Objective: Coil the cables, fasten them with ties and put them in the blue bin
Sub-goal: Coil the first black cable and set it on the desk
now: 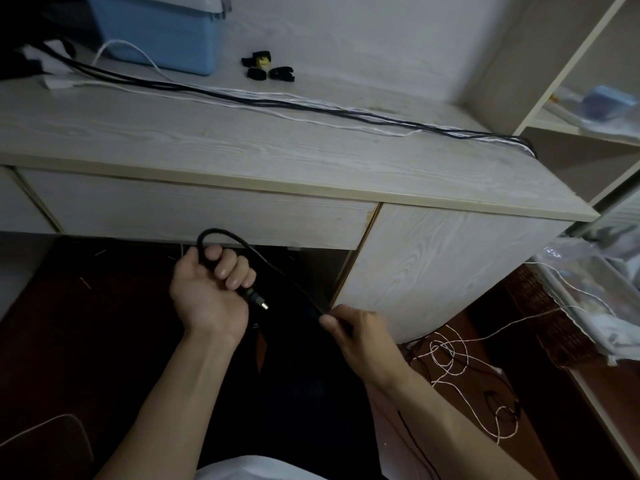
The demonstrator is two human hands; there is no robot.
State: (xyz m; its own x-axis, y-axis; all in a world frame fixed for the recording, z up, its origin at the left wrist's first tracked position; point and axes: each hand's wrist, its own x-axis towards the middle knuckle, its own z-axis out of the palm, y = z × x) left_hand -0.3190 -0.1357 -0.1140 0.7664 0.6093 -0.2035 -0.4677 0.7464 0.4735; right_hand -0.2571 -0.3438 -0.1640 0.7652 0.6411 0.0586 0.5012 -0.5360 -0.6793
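- Left hand (211,289), lower centre: fingers curled round a black cable (221,233), plug end poking out below the fist.
- Right hand (356,332), just right of it: pinches the same cable.
- Bin (156,32), upper left, on the desk (242,150).
- Ties (266,67), top centre, beside the bin.
- More cables (311,107) strung across the desk.

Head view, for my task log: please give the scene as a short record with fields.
left hand: grips a loop of the black cable, its plug end sticking out below the fist
right hand: pinches the same cable further along
desk: carries black and white cables running across its top
ties: lying loose on the desk beside the blue bin
floor: tangled white cable at the right
coiling: first loop only
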